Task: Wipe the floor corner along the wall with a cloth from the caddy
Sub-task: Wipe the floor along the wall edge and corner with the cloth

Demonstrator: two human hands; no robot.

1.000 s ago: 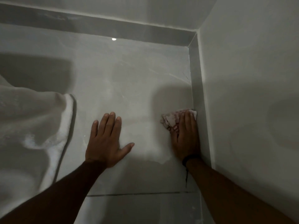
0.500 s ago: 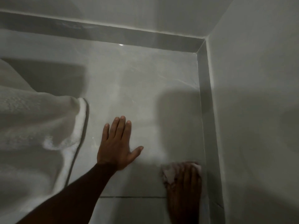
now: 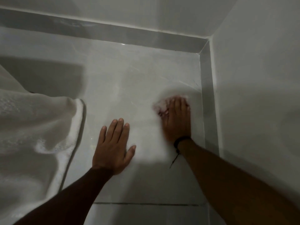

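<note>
Wiping hand: the right hand [image 3: 177,118] is pressing flat on the cloth [image 3: 159,108], palm down, fingers extended rather than curled; it is blurred, so finer detail is not readable.
Cloth position: it is lying on the floor [image 3: 129,75] under the right fingers, bunching out to their left, near the right-hand skirting [image 3: 207,98] but not touching it.
Key relation: the corner [image 3: 202,51] is lying ahead and slightly right of the grip, so the next stroke probably needs to run forward.
Cloth axis: it is crumpled, with no clear long axis or pointing direction.
Bracing hand: the left hand [image 3: 113,146] is resting open and empty on the floor, farther from the corner.
Beside: a white towel [image 3: 37,135] is lying at the left.
</note>
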